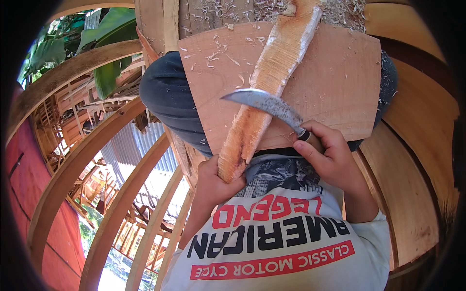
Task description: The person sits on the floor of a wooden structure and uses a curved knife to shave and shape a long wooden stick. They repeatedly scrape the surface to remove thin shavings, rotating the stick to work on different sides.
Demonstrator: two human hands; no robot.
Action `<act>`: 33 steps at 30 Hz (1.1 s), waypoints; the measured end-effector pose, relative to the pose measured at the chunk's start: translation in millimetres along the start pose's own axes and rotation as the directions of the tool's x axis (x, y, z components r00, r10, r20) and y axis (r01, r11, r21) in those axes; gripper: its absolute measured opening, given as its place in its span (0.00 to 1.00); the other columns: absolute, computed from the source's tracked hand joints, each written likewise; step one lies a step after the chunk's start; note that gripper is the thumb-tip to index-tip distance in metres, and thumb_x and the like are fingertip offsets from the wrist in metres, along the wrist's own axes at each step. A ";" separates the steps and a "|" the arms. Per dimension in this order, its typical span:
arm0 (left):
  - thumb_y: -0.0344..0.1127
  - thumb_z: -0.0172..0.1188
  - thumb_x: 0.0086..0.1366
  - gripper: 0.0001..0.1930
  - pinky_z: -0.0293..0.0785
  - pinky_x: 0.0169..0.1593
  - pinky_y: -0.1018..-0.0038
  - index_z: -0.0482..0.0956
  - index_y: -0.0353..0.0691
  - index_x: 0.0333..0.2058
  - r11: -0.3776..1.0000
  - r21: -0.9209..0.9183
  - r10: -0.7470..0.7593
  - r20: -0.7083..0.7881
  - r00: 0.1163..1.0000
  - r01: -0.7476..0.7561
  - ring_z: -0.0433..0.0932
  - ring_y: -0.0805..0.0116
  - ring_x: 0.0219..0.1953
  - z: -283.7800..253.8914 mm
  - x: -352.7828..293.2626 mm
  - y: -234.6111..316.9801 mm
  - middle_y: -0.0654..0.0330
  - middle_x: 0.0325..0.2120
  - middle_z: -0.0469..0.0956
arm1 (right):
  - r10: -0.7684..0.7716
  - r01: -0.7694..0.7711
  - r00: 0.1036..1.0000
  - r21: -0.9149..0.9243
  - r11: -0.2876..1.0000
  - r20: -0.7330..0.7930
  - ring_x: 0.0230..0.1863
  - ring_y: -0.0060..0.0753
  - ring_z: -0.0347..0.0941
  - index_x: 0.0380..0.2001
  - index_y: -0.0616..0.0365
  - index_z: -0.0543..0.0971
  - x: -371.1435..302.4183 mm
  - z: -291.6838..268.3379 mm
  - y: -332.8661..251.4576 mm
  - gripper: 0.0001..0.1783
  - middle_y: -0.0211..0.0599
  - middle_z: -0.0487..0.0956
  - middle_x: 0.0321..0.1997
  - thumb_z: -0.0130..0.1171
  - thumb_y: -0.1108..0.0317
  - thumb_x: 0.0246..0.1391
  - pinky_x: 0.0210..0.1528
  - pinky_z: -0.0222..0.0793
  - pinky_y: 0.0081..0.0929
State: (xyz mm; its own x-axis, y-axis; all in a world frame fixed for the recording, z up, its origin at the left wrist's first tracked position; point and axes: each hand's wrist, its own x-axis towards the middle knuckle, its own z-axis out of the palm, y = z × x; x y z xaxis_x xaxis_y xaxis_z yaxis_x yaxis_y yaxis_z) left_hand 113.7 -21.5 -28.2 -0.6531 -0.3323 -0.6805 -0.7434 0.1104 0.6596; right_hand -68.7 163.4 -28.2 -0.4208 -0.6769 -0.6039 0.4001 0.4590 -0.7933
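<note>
A long, rough-hewn strip of wood (pixel 277 63) slants across a flat wooden board (pixel 335 82) that lies over my lap. My left hand (pixel 218 179) is closed round the near end of the strip. In my right hand (pixel 326 150) is the handle of a knife with a curved, stained blade (pixel 269 103). The blade crosses above the strip, its tip pointing left. Part of the handle is hidden by my fingers. A dark, rough patch marks the strip near my left hand.
Wood shavings (pixel 218 12) are scattered over planks beyond the board. Curved wooden slats (pixel 121 194) run along the left, with corrugated metal sheets (pixel 131 145) below them. More wide planks (pixel 403 184) lie to the right. Green leaves (pixel 109 43) show at the far left.
</note>
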 end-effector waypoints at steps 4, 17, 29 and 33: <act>0.33 0.64 0.42 0.18 0.74 0.34 0.76 0.77 0.31 0.34 0.999 -0.008 -0.032 0.002 0.999 0.032 0.80 0.71 0.28 -1.6 -1.8 1.0 0.56 0.24 0.80 | 0.114 -0.079 0.968 0.163 0.983 -0.224 0.26 0.18 0.67 0.38 0.66 0.75 2.5 -10.4 -2.8 0.13 0.30 0.73 0.22 0.60 0.68 0.53 0.29 0.62 0.18; 0.33 0.65 0.42 0.19 0.73 0.33 0.77 0.76 0.32 0.35 0.996 -0.083 -0.027 0.064 0.998 0.032 0.79 0.71 0.28 -7.0 -3.7 4.0 0.58 0.24 0.79 | -0.010 0.008 0.929 -0.005 1.000 -0.371 0.26 0.11 0.60 0.35 0.61 0.73 -3.5 -24.4 -21.7 0.08 0.21 0.69 0.24 0.57 0.70 0.54 0.28 0.56 0.12; 0.31 0.63 0.44 0.24 0.67 0.42 0.77 0.71 0.31 0.43 0.956 -0.235 -0.094 0.313 0.945 0.173 0.71 0.75 0.35 -18.8 -9.4 -5.3 0.60 0.32 0.74 | -0.251 0.114 0.957 -0.604 0.789 -0.147 0.23 0.47 0.73 0.27 0.60 0.75 0.6 -1.3 -23.1 0.14 0.45 0.74 0.21 0.62 0.60 0.50 0.24 0.65 0.34; 0.31 0.62 0.45 0.25 0.67 0.43 0.76 0.71 0.31 0.44 0.941 -0.280 -0.099 0.307 0.947 0.189 0.71 0.74 0.36 -14.9 -10.8 -5.9 0.60 0.32 0.74 | -0.253 0.107 0.960 -0.676 0.729 -0.121 0.21 0.47 0.73 0.22 0.59 0.74 7.3 -0.2 -24.5 0.17 0.45 0.73 0.18 0.62 0.55 0.50 0.22 0.65 0.35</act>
State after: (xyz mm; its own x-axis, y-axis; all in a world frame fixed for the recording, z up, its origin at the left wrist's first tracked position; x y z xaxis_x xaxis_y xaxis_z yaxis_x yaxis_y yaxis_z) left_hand 127.3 -32.5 -20.0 -0.5890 -0.0379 -0.8073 -0.7828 -0.2215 0.5815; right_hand -81.8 147.3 -13.2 -0.6033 -0.6965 -0.3886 -0.3035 0.6510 -0.6957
